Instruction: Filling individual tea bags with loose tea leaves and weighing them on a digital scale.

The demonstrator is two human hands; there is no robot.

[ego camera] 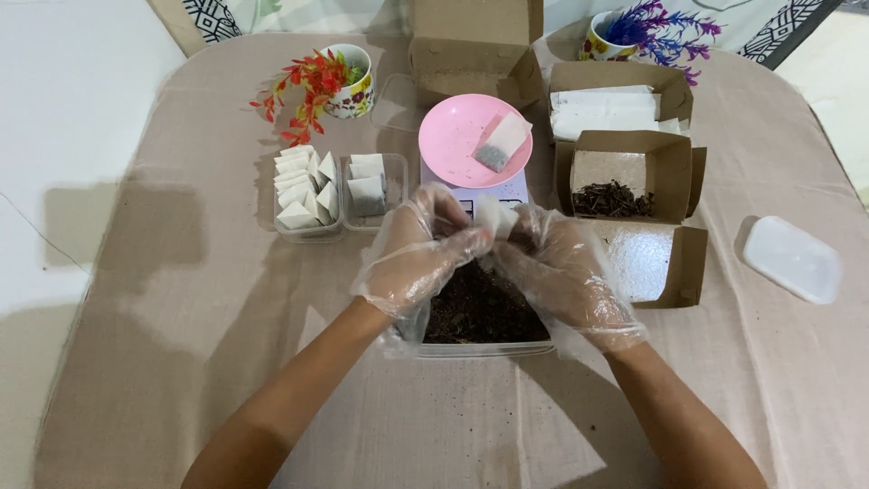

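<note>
While both hands work above a clear tub of dark loose tea point(480, 312) at the near middle of the worktop point(181, 299), each wears a loose clear plastic glove. The left hand point(418, 249) and the right hand point(566, 272) are drawn together, their fingertips pinching a small white tea bag point(496, 215) between them, just over the far edge of the tub.

Just beyond the hands stands a small scale point(493, 190) carrying a pink plate point(453, 131), with a filled tea bag point(501, 143) lying on its right side. To the left sit two clear containers of folded white bags point(308, 190). To the right are open brown cardboard boxes: one with white paper packs point(606, 110), one with dark dried leaves point(613, 199), and one nearer box point(656, 263). A white lid point(794, 258) lies far right. Two mugs with artificial flowers, red point(317, 86) and purple point(656, 27), stand at the far edge.
</note>
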